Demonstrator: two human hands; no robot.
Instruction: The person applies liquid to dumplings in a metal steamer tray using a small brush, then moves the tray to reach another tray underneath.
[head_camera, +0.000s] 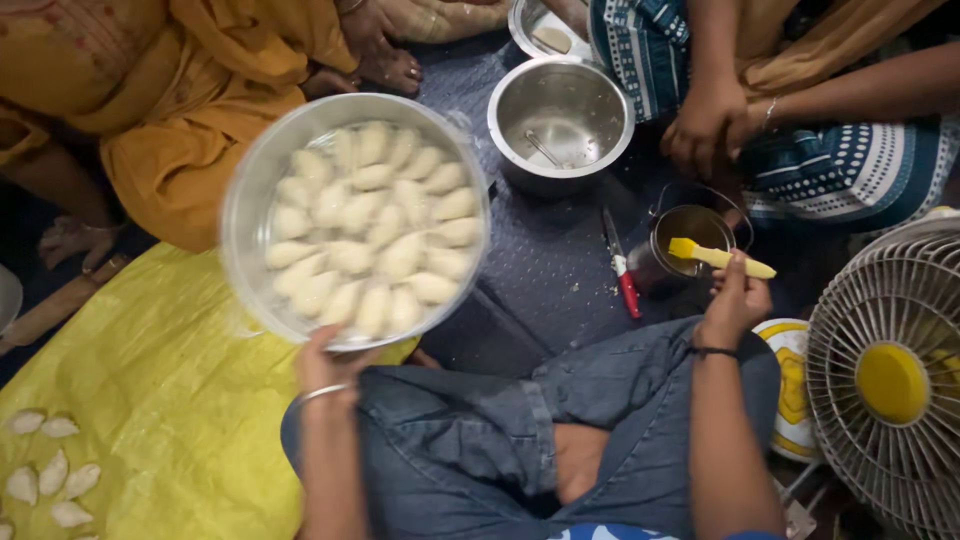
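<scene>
My left hand (325, 362) grips the near rim of a wide steel tray (250, 215), held up above the yellow sheet. Several pale folded dumplings (375, 230) fill the tray in packed rows. My right hand (735, 300) holds a yellow silicone brush (715, 256) by its handle, its head over a small steel pot with a wire handle (688, 232). My knees in blue jeans (520, 430) lie below both hands.
An empty steel bowl with a spoon (560, 110) sits behind the pot, another bowl (535, 25) beyond it. A red-handled knife (622, 270) lies on the dark mat. A fan (885, 375) stands at right. Two other people sit opposite. More dumplings (50, 470) and a rolling pin (55, 305) lie at left.
</scene>
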